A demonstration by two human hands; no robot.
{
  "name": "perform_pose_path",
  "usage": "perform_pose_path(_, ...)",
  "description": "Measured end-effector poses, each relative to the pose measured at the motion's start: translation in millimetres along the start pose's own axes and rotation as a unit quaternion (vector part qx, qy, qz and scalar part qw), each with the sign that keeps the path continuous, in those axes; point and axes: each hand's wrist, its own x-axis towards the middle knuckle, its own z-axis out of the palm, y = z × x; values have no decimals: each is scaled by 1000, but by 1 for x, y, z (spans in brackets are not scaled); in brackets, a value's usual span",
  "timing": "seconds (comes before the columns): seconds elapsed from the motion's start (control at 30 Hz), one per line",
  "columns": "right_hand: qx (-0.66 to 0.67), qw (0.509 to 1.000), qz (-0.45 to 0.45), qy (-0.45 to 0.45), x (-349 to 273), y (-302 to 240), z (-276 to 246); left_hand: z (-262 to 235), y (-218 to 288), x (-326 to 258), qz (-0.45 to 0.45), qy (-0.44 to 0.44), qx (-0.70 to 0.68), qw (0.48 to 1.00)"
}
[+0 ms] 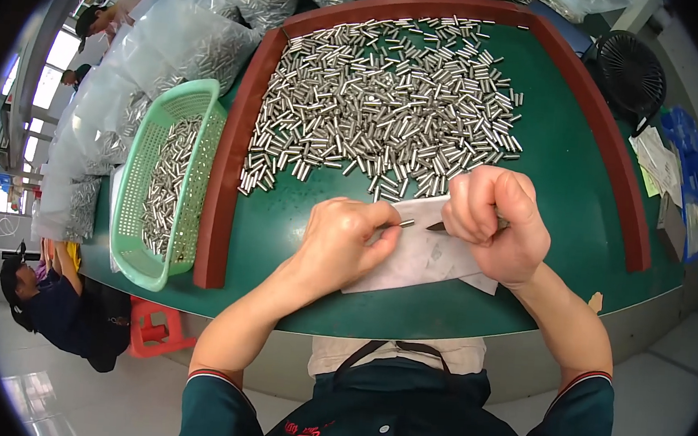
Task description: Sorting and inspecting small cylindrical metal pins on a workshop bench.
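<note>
left hand (338, 246) grip pinching small shiny metal pin (405, 222) | right hand (492, 221) fisted on dark tool (437, 226)

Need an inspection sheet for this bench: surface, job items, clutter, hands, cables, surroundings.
Surface: green table with raised brown rim.
Job's things: small metal pin in left hand; dark pointed tool in right hand; white paper sheet beneath; pile of metal pins.
Clutter: green basket holding pins; clear bags of pins.
Hands: both closed, close together over the sheet.
Cables: nothing seen.
Surroundings: black fan, papers, seated person, red stool.
</note>
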Motion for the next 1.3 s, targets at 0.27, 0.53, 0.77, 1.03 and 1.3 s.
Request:
perform_pose_path(0.27, -4, 1000, 17, -6, 2, 7, -3, 5, 6, 0, -35, 15, 2, 999)
perform_pose_path(0.53, -117, 976, 80, 168, 10, 6, 8, 10, 2, 0, -9, 2, 14, 1000)
perform_pose_path(0.77, 88, 990, -8, 112, 4, 2, 4, 12, 5, 0, -4, 15, 16, 1000)
perform_pose_path(1.03, 116, 987, 40, 106, 9, 17, -3, 11, 9, 0, -10, -1, 43, 999)
perform_pose_path(1.3, 73, 996, 30, 43, 10, 18, -4, 11, 9, 0, -15, 0, 34, 999)
